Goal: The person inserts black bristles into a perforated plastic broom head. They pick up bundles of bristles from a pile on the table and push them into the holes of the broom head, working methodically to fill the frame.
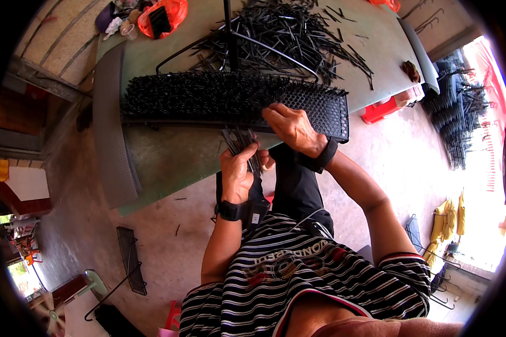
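Note:
A long black perforated tray [324, 112] lies across the table in front of me. Thin black strips [197, 92] stand packed upright in its left and middle part, while bare holes show at its right end. My left hand [239, 168] is closed around a bundle of loose thin black strips [243, 139], just below the tray's near edge. Over the tray, where the packed strips meet the bare holes, my right hand [289, 126] has its fingers pinched together. Whatever those fingers hold is hidden.
A large heap of loose black strips [287, 33] covers the table's far side. A black metal stand [230, 50] rises behind the tray. An orange bag [177, 14] with a dark phone sits far left. Beyond the table's right edge is a red stool [379, 111]; a black rack [130, 261] lies on the floor.

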Demonstrator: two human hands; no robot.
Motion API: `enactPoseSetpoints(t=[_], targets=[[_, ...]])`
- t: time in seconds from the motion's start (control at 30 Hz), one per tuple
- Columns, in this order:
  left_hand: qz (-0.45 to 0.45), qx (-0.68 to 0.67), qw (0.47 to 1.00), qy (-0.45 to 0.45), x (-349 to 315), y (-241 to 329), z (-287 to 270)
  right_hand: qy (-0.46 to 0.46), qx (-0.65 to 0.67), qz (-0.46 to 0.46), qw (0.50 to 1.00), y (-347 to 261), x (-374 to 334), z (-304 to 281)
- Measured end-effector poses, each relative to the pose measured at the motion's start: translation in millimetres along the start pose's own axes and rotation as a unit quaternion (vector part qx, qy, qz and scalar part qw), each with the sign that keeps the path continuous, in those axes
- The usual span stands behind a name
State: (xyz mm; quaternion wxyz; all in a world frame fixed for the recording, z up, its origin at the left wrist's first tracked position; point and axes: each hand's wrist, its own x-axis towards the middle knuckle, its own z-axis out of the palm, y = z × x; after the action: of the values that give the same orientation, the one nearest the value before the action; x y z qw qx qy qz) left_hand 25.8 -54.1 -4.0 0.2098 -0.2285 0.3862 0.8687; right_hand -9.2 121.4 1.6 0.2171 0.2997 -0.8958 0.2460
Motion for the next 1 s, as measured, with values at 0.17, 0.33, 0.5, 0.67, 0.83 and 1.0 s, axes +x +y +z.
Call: enactPoseSetpoints(t=[0.17, 0.33, 0.5, 0.67, 0.83, 1.0], targets=[[-0.008, 0.021, 1.000, -0.017, -1.5, -1.0, -1.2, 0.011, 0.058, 0.201, 0.978, -24.1, 4.5, -10.9], [0.004, 0.032, 0.998, -0.053, -0.2, -14.0, 2.6, -0.011, 0.272, 0.361, 0.892, -22.8, -6.6, -2.1], [0.050, 0.023, 0.997, -0.047, 5.1, -19.6, -10.3, 0.203, 0.222, 0.280, 0.912, -37.9, 9.4, -15.1], [0.037, 0.010, 0.998, -0.045, 2.4, -13.3, -9.4, 0.195, 0.091, 0.111, 0.970, -25.4, 4.2, -7.8], [0.033, 0.006, 0.999, -0.032, 5.0, -13.1, -10.8, 0.155, 0.082, 0.088, 0.981, -18.8, 0.3, 2.8], [0.017, 0.023, 0.999, -0.017, 1.2, -7.7, -6.1, 0.019, -0.011, 0.035, 0.999, -14.3, 3.9, 0.7]])
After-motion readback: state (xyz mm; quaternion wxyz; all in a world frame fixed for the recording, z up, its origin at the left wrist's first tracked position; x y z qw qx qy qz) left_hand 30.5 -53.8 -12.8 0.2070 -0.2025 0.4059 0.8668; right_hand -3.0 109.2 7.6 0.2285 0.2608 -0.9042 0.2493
